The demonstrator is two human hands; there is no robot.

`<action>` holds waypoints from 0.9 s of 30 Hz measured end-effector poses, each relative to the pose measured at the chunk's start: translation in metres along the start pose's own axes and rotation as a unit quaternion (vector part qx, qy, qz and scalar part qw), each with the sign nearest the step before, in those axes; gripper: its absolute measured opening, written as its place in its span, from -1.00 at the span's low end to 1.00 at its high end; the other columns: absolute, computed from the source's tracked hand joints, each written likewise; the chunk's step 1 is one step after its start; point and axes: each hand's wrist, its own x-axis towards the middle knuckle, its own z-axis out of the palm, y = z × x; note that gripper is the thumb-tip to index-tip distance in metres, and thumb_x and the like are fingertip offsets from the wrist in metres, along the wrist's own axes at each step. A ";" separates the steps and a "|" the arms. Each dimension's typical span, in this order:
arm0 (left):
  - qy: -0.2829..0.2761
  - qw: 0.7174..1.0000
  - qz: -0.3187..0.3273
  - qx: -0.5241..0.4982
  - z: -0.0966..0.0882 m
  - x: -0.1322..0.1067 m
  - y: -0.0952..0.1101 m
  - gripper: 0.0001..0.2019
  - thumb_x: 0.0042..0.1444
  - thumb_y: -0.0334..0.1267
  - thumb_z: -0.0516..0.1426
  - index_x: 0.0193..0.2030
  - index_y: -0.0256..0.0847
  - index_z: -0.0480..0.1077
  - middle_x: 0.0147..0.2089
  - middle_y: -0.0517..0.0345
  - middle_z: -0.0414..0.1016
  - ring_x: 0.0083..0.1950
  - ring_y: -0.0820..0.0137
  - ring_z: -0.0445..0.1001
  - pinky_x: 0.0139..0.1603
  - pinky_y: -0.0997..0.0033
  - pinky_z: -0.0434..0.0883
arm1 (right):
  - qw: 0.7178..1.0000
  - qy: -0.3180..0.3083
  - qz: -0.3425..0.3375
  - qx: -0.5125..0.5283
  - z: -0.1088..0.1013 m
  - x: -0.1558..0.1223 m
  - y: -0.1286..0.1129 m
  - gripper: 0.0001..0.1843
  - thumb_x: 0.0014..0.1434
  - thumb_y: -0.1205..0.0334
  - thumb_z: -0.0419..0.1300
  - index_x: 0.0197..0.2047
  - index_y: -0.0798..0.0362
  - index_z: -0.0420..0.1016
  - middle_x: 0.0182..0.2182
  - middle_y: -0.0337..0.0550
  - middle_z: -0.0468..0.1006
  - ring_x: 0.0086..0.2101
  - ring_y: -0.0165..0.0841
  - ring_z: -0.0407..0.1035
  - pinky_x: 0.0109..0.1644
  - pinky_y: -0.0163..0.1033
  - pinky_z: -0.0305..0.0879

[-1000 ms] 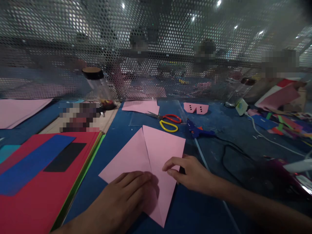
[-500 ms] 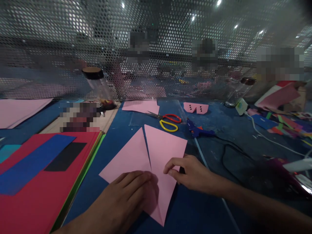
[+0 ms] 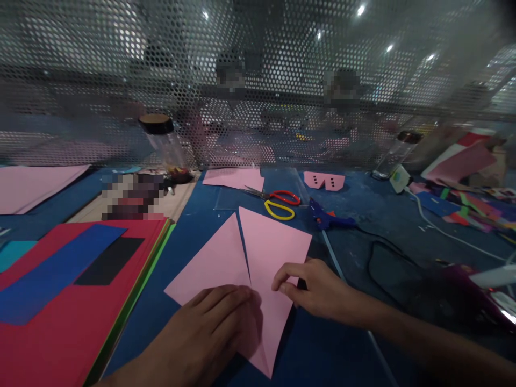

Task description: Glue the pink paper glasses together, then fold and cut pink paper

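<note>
A sheet of pink paper (image 3: 278, 236), folded to a point at its near end, lies on the blue table with a narrow slit running down from its far edge. My left hand (image 3: 217, 317) rests flat on the lower left of the paper, fingers stretched out side by side. My right hand (image 3: 310, 287) is at the paper's right edge, index finger and thumb curled toward each other on its surface; its other fingers are mostly hidden. Just beyond the paper lie scissors (image 3: 278, 201) with red and yellow handles, and a blue glue gun (image 3: 328, 217).
At left, red sheets (image 3: 60, 338) carry a blue strip (image 3: 60, 274) and a black piece (image 3: 110, 262). Toward the back are a jar (image 3: 167, 148), a pink cutout (image 3: 324, 181) with black squares, and a perforated metal screen (image 3: 258, 97). Paper scraps (image 3: 463, 207) and cords lie right.
The view shifts very slightly. Both hands stay in nearly the same place on the pink paper.
</note>
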 end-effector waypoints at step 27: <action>0.000 1.000 -0.001 0.008 0.002 0.000 0.001 -0.70 0.32 -0.46 0.04 0.14 -0.26 0.40 0.28 -0.05 0.47 0.27 0.19 0.40 0.23 0.14 0.46 | 1.000 -0.005 0.009 0.011 0.000 -0.001 0.000 -0.68 0.19 0.43 0.16 -0.15 -0.10 0.67 -0.41 -0.30 0.64 -0.44 -0.43 0.45 -0.36 -0.37 0.24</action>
